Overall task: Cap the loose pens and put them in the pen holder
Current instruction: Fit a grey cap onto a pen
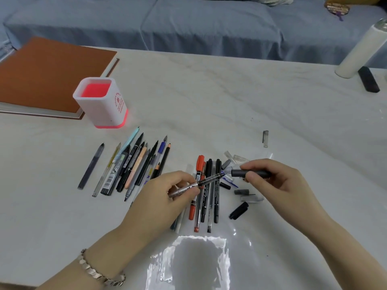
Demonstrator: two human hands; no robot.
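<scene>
We see the desk (209, 97) spread white and marbled under both hands, with a blue-covered sofa (209, 28) beyond its far edge. Far to the left of the left hand lies a brown book (46, 76), and the pen holder (100, 101), white with a red inside and red base, stands just in front of that book, well apart from the left hand and with nothing showing inside it. Far beyond the right hand, at the desk's right corner, stands a white cylinder (360, 49) with a black block (368, 79) beside it.

Just left of and beyond the left hand lies a fanned row of uncapped pens (129, 164). Between the two hands, partly under them, lies a second bunch of pens (206, 206), one of them red. Under and below the right hand we see loose caps (243, 195) scattered, and one clear cap (265, 139) lies alone, beyond that hand.

Our left hand (167, 197), a bracelet (98, 273) on its wrist, pinches a clear-barrelled pen (199, 183), tip pointing toward the right hand. Our right hand (270, 183) grips a dark grey cap (249, 173), its open end just beside the pen's tip.
</scene>
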